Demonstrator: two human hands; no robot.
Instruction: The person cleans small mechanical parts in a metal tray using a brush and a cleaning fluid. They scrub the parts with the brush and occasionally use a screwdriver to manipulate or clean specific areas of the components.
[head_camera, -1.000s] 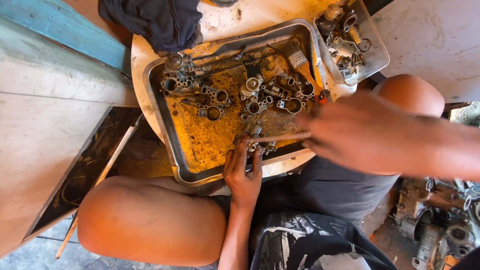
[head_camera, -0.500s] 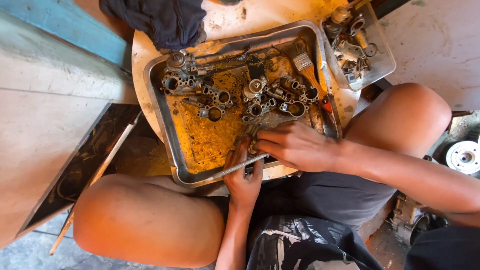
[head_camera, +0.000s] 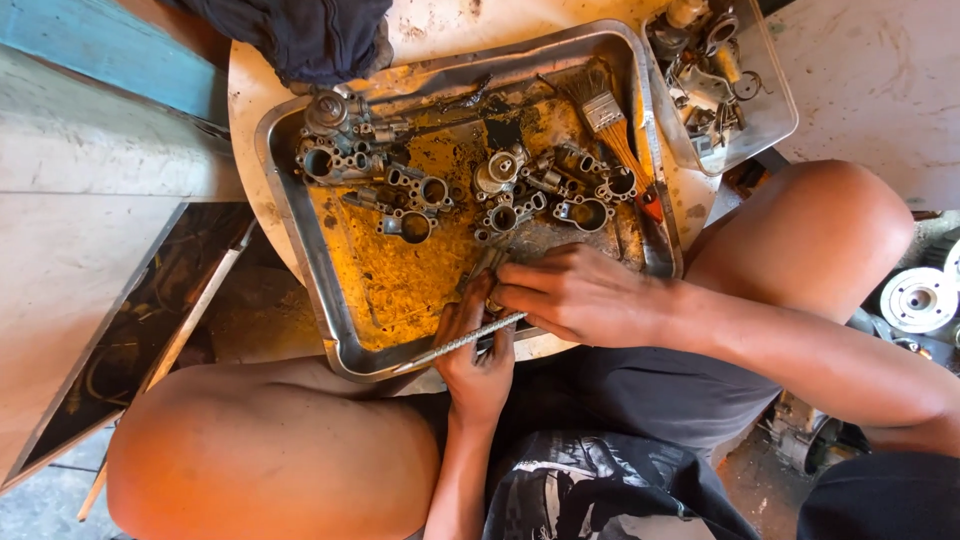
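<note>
On a small round table top (head_camera: 440, 40) between the seated person's bare knees, the head view shows a shallow metal tray (head_camera: 300, 230) whose floor is coated with yellow-brown grime. Inside it lie two loose groups of grey carburettor-like castings: one cluster (head_camera: 365, 165) toward the tray's upper left corner and another (head_camera: 545, 185) near its middle, with round bores facing up. A paintbrush (head_camera: 610, 115) with stained bristles lies in the tray's right part, its handle running down toward the right rim. At the tray's near edge the left hand (head_camera: 478, 350) comes up from below, fingers curled around a small metal part (head_camera: 487, 272) that rests on the tray floor. The right hand (head_camera: 580, 295) reaches in from the right, its fingers closed on a thin threaded rod (head_camera: 460, 342), which slants down and left across the left hand and over the tray's near rim. Just beside the tray at the upper right stands a smaller clear container (head_camera: 775, 110) holding a heap of small metal fittings (head_camera: 705, 65). A dark cloth (head_camera: 310, 35) lies bunched on the table above the tray.
</note>
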